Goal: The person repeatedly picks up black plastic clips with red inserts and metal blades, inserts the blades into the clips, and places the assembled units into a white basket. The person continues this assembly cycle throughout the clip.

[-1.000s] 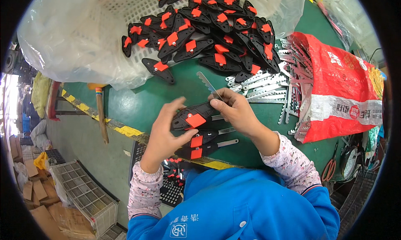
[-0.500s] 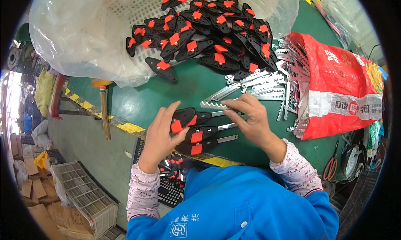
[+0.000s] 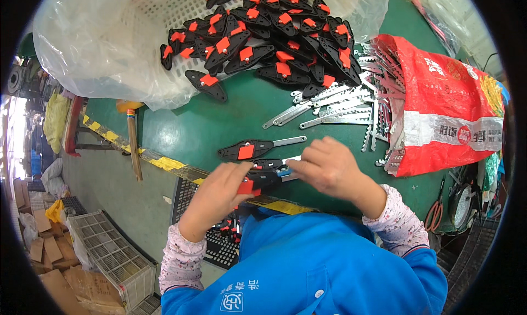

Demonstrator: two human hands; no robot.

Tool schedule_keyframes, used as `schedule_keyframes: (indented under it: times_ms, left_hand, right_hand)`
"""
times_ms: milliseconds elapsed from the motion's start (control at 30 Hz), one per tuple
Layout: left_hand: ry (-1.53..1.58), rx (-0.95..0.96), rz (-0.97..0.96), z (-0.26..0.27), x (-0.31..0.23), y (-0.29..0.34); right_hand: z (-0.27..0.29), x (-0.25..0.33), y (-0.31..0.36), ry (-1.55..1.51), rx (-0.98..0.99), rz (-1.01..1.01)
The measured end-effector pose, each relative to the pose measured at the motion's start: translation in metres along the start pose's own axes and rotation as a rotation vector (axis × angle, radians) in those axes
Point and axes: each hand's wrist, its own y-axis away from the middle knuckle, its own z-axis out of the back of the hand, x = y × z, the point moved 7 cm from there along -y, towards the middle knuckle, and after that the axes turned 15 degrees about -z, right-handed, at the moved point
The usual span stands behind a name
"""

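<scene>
A black plastic handle with a red tab [image 3: 245, 151] lies on the green table, a flat metal strip [image 3: 290, 141] sticking out of its right end. Nearer to me, my left hand [image 3: 214, 197] is closed around another black handle [image 3: 265, 179] whose red tab shows below my fingers. Just behind that one lies a third handle [image 3: 267, 164], partly hidden by my left fingers. My right hand [image 3: 331, 169] has its fingers curled at the right end of these two, pinching a notched metal strip [image 3: 289, 160] by its end; the fingers hide part of it.
A plastic-lined crate [image 3: 184, 7] at the back holds a heap of black handles with red tabs. Loose metal strips [image 3: 335, 107] spill from a red sack [image 3: 439, 84] on the right. A wooden-handled hammer [image 3: 133, 145] lies at the left edge; scissors [image 3: 435, 208] are at far right.
My right hand has brought the notched strip down toward me to the handles. My left hand has left the farthest handle and moved to the nearer ones.
</scene>
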Motion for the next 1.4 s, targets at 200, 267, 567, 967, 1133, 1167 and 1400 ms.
schedule_keyframes:
  times_ms: [200,267,567,967,1133,1167,1400]
  left_hand:
    - [0.004,-0.008,-0.1,-0.017,-0.022,-0.011]
    - [0.032,-0.004,-0.051,-0.02,-0.019,-0.017]
    - [-0.239,-0.083,0.141,-0.003,0.055,-0.023]
    - [0.013,0.029,0.139,-0.009,0.066,-0.023]
    - [0.026,0.053,0.079,-0.012,0.043,-0.046]
    - [-0.075,0.053,-0.006,-0.013,0.026,-0.055]
    - [-0.217,0.091,-0.003,-0.058,0.001,-0.031]
  right_hand:
    - [-0.025,0.01,0.017,-0.247,0.16,-0.121]
    - [-0.021,0.003,0.014,-0.324,0.166,-0.168]
    - [-0.047,-0.048,-0.015,0.0,-0.034,-0.261]
    - [-0.062,-0.06,-0.016,-0.312,0.211,-0.466]
    - [-0.052,-0.062,-0.018,-0.28,0.233,-0.497]
    - [-0.056,-0.059,-0.017,-0.26,0.224,-0.498]
    - [-0.046,-0.053,-0.02,-0.376,0.151,-0.28]
